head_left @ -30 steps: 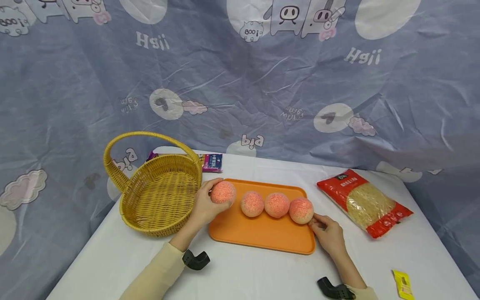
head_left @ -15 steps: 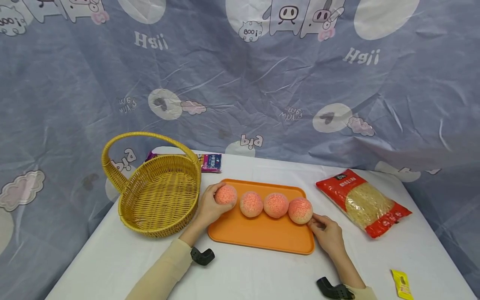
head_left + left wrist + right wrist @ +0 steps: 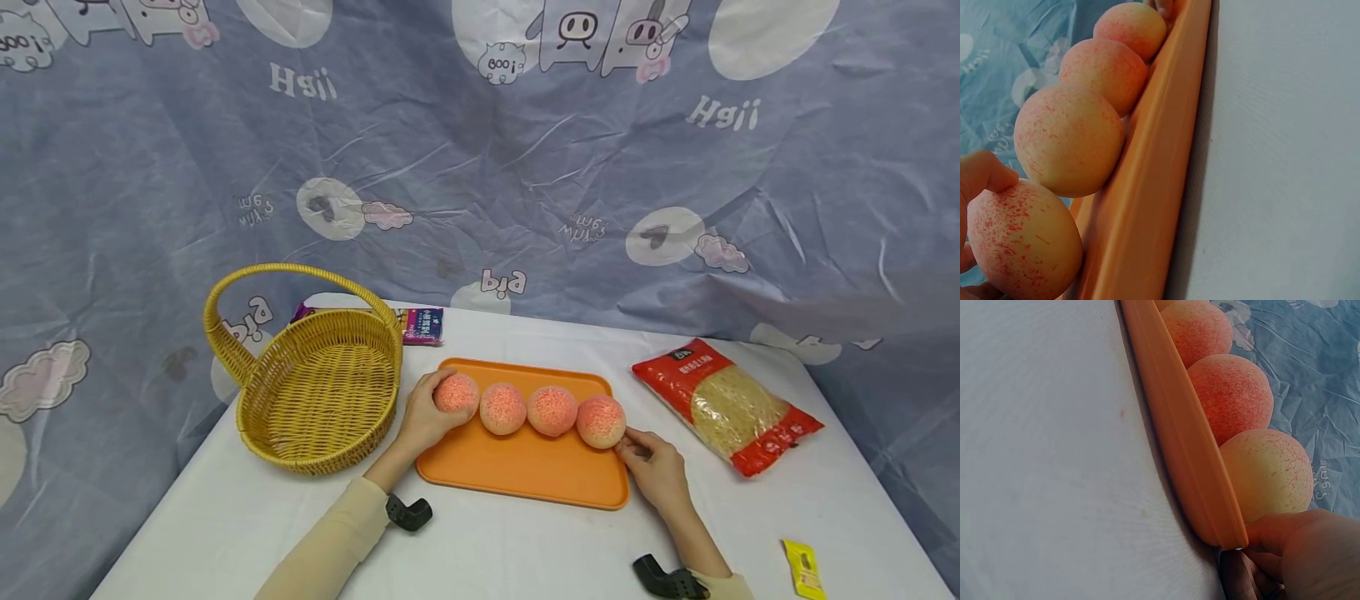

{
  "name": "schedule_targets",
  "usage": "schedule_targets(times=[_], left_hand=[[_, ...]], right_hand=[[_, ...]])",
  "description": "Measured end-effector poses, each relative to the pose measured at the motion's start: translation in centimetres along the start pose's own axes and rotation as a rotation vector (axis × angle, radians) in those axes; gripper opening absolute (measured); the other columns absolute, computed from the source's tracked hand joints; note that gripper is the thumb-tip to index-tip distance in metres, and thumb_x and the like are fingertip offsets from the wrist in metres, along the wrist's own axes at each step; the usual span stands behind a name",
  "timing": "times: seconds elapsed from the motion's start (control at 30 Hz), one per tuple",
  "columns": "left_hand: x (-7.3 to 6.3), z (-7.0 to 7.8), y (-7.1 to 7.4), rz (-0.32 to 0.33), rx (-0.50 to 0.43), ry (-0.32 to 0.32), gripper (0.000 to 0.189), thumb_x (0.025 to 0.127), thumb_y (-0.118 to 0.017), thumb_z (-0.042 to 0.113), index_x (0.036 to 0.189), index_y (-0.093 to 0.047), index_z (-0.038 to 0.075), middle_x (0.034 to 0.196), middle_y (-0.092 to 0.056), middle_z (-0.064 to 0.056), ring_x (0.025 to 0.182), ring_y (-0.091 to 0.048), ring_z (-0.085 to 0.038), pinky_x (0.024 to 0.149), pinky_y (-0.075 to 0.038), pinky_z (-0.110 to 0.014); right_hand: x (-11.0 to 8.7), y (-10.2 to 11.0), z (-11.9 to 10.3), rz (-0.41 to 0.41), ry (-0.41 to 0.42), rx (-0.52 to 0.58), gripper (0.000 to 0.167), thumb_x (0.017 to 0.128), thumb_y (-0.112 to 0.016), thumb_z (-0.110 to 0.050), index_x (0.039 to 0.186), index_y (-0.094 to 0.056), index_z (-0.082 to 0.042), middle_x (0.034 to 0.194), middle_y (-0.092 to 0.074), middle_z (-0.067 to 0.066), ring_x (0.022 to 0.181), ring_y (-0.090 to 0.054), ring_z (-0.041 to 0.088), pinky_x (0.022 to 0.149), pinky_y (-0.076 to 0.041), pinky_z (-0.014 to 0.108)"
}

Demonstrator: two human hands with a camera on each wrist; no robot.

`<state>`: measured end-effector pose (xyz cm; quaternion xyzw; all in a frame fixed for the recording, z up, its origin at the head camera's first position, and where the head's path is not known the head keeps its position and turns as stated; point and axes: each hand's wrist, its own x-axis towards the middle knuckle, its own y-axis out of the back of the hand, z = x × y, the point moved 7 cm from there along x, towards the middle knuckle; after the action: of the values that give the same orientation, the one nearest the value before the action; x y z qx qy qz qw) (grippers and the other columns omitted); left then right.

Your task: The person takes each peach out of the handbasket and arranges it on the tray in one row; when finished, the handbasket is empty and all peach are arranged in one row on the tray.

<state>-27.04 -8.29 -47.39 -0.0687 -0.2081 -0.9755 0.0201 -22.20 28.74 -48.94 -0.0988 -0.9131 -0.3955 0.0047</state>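
Observation:
Four peaches would be a row of several pink and yellow peaches lying across an orange tray. My left hand grips the leftmost peach over the tray's left end, thumb toward me and fingers behind. In the left wrist view that peach sits close beside its neighbour. My right hand pinches the tray's right rim, next to the rightmost peach. The right wrist view shows the rim between its thumb side and the fingers below.
A yellow wicker basket with a tall handle stands left of the tray. Behind it lies a purple snack packet. A red bag of pale yellow food lies at right, a small yellow packet nearer me. A printed cloth hangs behind.
My left hand has moved right and slightly toward me with its peach, bringing it next to the other peaches. The right hand has stayed at the tray rim.

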Motion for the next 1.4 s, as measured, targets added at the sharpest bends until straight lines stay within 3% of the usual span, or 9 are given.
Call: schedule_targets(times=[0.77, 1.4], left_hand=[[-0.05, -0.53, -0.53, -0.012, 0.011, -0.032, 0.071, 0.075, -0.082, 0.032, 0.137, -0.053, 0.011, 0.136, -0.054, -0.012, 0.126, -0.051, -0.032, 0.106, -0.042, -0.053], [0.03, -0.40, -0.44, -0.027, 0.007, -0.044, 0.074, 0.074, -0.083, 0.031, 0.138, -0.052, 0.009, 0.137, -0.054, -0.014, 0.127, -0.051, -0.033, 0.106, -0.042, -0.052]], right_hand=[[-0.13, 0.32, 0.13, 0.001, 0.003, 0.007, 0.037, 0.090, -0.069, -0.014, 0.123, -0.066, 0.001, 0.096, -0.068, 0.010, 0.076, -0.053, -0.001, 0.065, -0.044, 0.015], [-0.01, 0.40, 0.37, -0.022, -0.018, 0.004, 0.038, 0.090, -0.068, -0.016, 0.124, -0.065, 0.000, 0.095, -0.069, 0.011, 0.078, -0.054, 0.005, 0.065, -0.044, 0.016]])
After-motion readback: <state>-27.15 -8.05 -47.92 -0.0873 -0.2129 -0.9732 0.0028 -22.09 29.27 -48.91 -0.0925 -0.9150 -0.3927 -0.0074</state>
